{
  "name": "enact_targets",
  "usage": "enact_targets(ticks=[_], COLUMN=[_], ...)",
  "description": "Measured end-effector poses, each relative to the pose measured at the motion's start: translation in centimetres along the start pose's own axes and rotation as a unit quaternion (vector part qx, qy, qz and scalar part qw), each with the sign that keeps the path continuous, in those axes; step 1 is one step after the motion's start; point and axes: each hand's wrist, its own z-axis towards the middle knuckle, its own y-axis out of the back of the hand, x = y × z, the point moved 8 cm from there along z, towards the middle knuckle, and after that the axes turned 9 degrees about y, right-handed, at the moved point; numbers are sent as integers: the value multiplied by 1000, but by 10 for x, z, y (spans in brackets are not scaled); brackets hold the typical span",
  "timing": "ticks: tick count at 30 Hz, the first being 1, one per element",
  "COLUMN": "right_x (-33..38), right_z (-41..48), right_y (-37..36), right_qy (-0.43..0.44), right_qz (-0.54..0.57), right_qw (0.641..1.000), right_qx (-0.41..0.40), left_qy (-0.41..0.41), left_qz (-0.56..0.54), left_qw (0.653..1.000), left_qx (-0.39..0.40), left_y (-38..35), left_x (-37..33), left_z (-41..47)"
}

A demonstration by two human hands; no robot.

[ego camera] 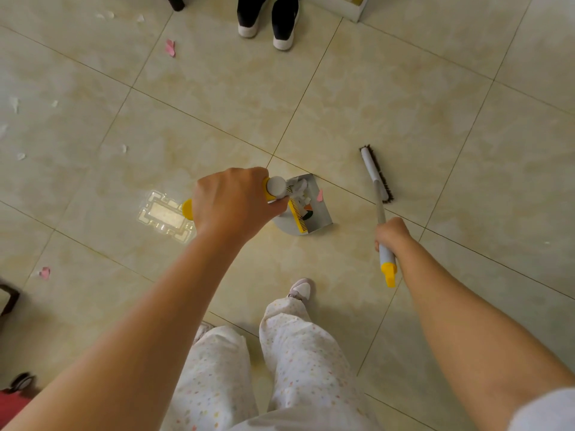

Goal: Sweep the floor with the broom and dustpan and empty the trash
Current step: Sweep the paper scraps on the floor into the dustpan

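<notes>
While dustpan (pixel 320 214) sits on floor, left hand (pixel 231 200) wraps round its handle top. Right hand (pixel 390 233) holds broom (pixel 371 172) stick near yellow end; brush near pan, not touching. Both look light, stiff. Paper bits (pixel 300 189) inside fly easy: lift slow, level.

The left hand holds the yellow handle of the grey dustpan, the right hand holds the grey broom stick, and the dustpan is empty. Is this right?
No: in the head view the grey dustpan holds white and pink paper scraps. The left hand and right hand grip as stated.
</notes>
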Motion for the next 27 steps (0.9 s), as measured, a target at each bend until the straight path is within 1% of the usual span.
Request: enact_targets(ticks=[3, 6, 9, 11, 13, 15, 19, 23, 25, 27], right_x=[-2, -12, -18, -22, -28, -35, -40, -39, -35, -28], right_z=[-11, -32, -57, -79, -96, -107, -107, -79, -67, -64], right_y=[-18, -35, -42, -41, -39, -35, -33, -40, -50, -63], right_qy=[-14, -45, -66, -52, -19, 8, 42, 40, 34, 21], right_qz=[33, 142, 211, 236, 251, 243, 182, 102, 64, 53], right_qw=[999, 988, 973, 964, 960, 962, 978, 992, 996, 996], right_qx=[32, 42, 74, 107, 125, 122, 89, 56, 54, 66], left_qy=[1, 7, 12, 12, 14, 20, 32, 38, 38, 37], left_qz=[-5, -1, -7, -13, -15, -18, -23, -26, -27, -26], left_qw=[1000, 1000, 1000, 1000, 1000, 1000, 999, 999, 999, 999], left_qx=[0, 1, 3, 2, -1, -8, -2, 2, 5, 2], left_y=[0, 0, -1, 0, 1, 1, -4, -4, -5, -5], left_x=[-2, -2, -1, 0, 5, 12, 24, 24, 22, 21], left_z=[2, 3, 3, 2, 0, -5, -15, -17, -15, -13])
